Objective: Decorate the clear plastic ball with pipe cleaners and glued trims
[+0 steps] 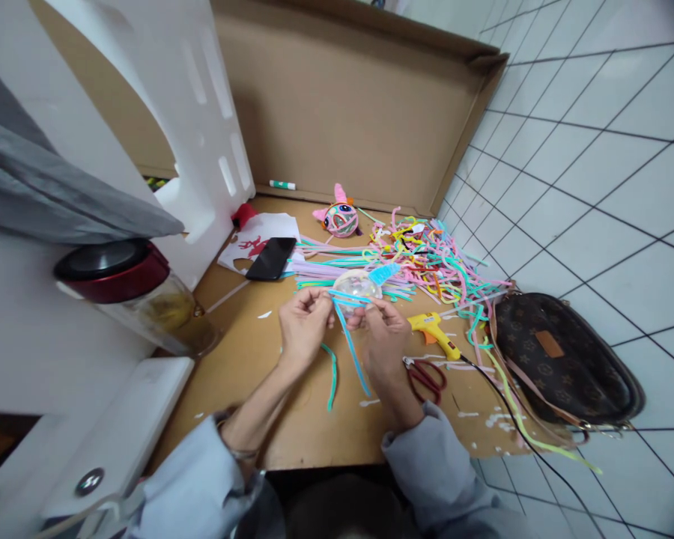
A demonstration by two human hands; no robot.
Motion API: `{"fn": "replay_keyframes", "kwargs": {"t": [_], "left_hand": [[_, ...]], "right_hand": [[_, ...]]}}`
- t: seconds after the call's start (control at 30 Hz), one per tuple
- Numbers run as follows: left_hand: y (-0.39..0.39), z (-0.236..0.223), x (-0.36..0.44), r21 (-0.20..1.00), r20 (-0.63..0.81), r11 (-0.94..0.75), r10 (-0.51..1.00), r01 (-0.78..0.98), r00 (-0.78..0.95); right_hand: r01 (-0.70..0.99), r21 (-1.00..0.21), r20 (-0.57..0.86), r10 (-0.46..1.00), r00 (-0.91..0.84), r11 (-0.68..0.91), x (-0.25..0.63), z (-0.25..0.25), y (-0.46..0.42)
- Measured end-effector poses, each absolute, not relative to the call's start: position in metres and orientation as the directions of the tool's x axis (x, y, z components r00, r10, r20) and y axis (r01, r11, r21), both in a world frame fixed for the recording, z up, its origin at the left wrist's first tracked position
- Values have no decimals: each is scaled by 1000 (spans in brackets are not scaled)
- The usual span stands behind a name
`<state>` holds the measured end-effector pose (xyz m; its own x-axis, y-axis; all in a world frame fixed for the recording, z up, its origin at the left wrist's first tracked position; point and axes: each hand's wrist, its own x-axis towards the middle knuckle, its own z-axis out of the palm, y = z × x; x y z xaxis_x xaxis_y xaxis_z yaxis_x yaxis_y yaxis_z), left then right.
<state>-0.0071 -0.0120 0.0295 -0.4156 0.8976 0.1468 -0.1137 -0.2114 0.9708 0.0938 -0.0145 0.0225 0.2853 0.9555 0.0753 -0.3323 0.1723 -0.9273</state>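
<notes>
My left hand pinches one end of a bent blue pipe cleaner, whose free length hangs down toward the tabletop. On its other side, my right hand grips the same pipe cleaner, stretched between both hands. Just behind the fingers is a clear round ball, and a flat blue zigzag-folded pipe cleaner piece sits at its upper right. Whether the right fingers also touch the ball is hidden. A loose teal pipe cleaner lies below my hands.
Bundled and tangled pipe cleaners lie behind, near a pink-eared ball. To the right are a yellow glue gun, red-handled scissors and a brown bag. At left stand a phone and a jar.
</notes>
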Motion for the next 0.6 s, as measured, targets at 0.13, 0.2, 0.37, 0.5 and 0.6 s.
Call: {"fn": "replay_keyframes", "kwargs": {"t": [0.13, 0.2, 0.37, 0.5, 0.6], "left_hand": [[-12, 30, -7, 968, 154, -223, 891, -116, -427], [-12, 31, -8, 967, 156, -226, 892, -119, -424], [-9, 28, -9, 966, 159, -227, 901, -126, -404], [-7, 26, -11, 969, 157, -216, 913, -121, -377], [-7, 26, -11, 969, 156, -215, 916, -122, -370]], "right_hand": [[-378, -913, 46, 961, 272, 151, 92, 25, -16], [-392, -909, 34, 963, 268, 141, 92, 26, -16], [-417, -904, -5, 973, 232, 95, 94, 27, -14], [-401, -914, -30, 978, 208, 57, 99, 29, -12], [-358, -932, -16, 975, 220, 65, 101, 30, -11]]}}
